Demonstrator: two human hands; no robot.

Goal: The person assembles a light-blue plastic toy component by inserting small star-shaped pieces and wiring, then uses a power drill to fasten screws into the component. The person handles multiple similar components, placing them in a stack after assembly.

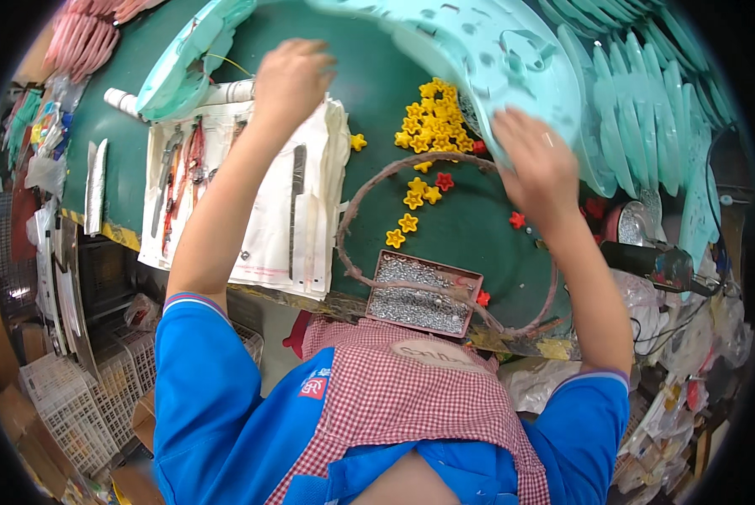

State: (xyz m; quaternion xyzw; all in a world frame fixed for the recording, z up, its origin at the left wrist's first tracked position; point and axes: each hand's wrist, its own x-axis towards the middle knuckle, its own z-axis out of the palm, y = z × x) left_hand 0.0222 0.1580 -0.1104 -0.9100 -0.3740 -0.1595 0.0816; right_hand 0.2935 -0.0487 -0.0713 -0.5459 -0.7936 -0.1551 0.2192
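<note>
My right hand (pixel 536 164) is at the near edge of a large turquoise moulded plastic part (pixel 470 55) with slots, its fingers over the rim. The part is tilted and runs out at the top of the view. My left hand (pixel 295 77) is in the air above the green table, its bent fingers smeared by motion. To its left rests a smaller curved turquoise piece (pixel 175 76). Yellow star-shaped pieces (pixel 432 118) lie heaped between my hands, with a few red star-shaped pieces (pixel 445 181) around them.
A brown wrapped hoop (pixel 348 210) crosses a pink tray (pixel 477 282) of small metal parts at the table's near edge. White sheets (pixel 268 202) with thin tools lie at left. Stacked turquoise parts (pixel 647 109) stand at right, near a dark tool (pixel 647 263) with a cable.
</note>
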